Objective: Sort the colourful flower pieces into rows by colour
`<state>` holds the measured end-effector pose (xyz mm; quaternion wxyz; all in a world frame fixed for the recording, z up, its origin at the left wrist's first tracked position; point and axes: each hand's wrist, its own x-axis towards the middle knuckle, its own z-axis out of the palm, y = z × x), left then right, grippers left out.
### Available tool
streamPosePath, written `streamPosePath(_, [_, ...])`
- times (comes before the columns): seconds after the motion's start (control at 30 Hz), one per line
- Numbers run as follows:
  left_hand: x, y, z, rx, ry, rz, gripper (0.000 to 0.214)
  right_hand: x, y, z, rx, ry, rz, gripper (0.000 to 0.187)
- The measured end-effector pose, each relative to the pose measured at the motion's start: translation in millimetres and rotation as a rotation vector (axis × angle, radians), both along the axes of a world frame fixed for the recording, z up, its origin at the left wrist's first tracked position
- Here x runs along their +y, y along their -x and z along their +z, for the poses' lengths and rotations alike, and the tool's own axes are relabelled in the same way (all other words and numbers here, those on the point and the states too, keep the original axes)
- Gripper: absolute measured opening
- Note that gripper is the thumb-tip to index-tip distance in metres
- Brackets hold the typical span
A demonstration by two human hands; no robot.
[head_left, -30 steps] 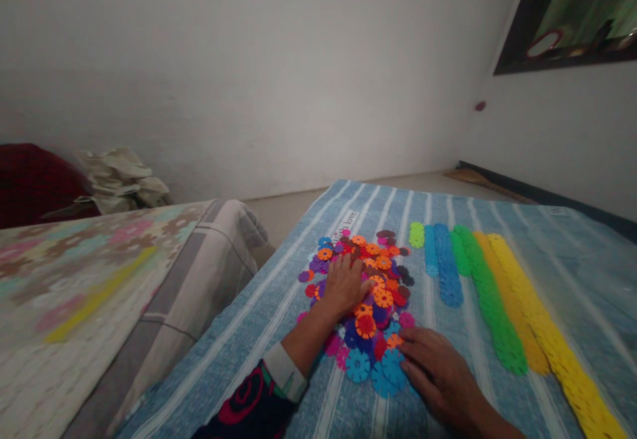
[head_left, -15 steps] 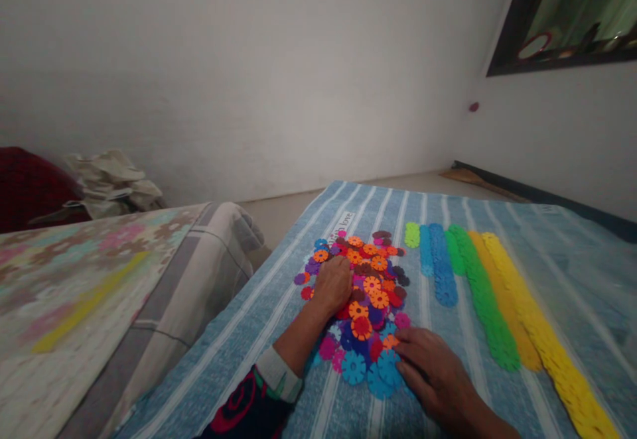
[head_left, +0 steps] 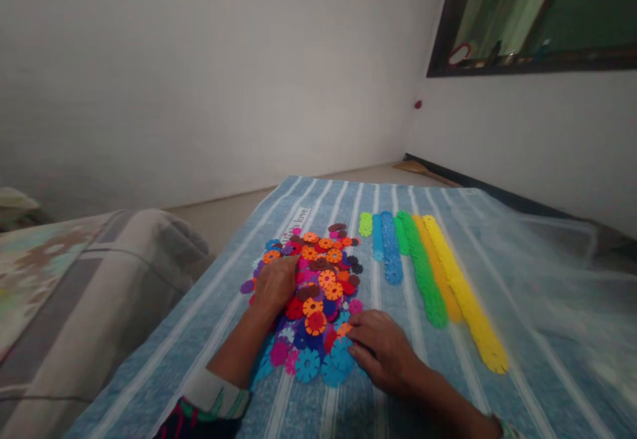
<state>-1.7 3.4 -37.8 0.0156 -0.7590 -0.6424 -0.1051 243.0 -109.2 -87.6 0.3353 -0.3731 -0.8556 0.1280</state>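
While the pile of flower-shaped discs (head_left: 327, 278) stretches lengthwise away from the person on the striped cloth (head_left: 442, 373), the left hand (head_left: 276, 283) curls over its left side; the right hand (head_left: 381, 343), nearer the large blue discs (head_left: 341, 354), touches its near right edge. Whether either grips one, I cannot tell.

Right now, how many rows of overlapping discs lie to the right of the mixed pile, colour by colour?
Lime row: 1
Blue rows: 2
Green rows: 2
Amber row: 1
Yellow row: 1
Total: 7
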Motion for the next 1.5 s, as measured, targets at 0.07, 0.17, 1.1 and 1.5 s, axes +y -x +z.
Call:
streamPosePath(0.07, [4.0, -0.6, 1.2, 0.000, 0.006, 0.037, 0.032, 1.7, 0.7, 2.4, 0.005, -0.003, -0.011, 0.016])
streamPosePath(0.17, [7.3, -2.9, 4.7, 0.017, -0.004, 0.036, 0.027, 3.2, 1.4, 4.0, 0.000, -0.012, -0.029, 0.016])
streamPosePath(1.1, [-43.9, -24.0, 23.0, -0.636, 0.039, -0.152, 0.036, -0.5, -0.7, 6.8, 0.351, 0.003, -0.192, 0.021])
streamPosePath(1.5, [-86.6, -64.4, 13.3, -0.609, 0.103, -0.422, 0.027, 1.8, -15.6, 18.8, 0.387, 0.245, -0.187, 0.020])
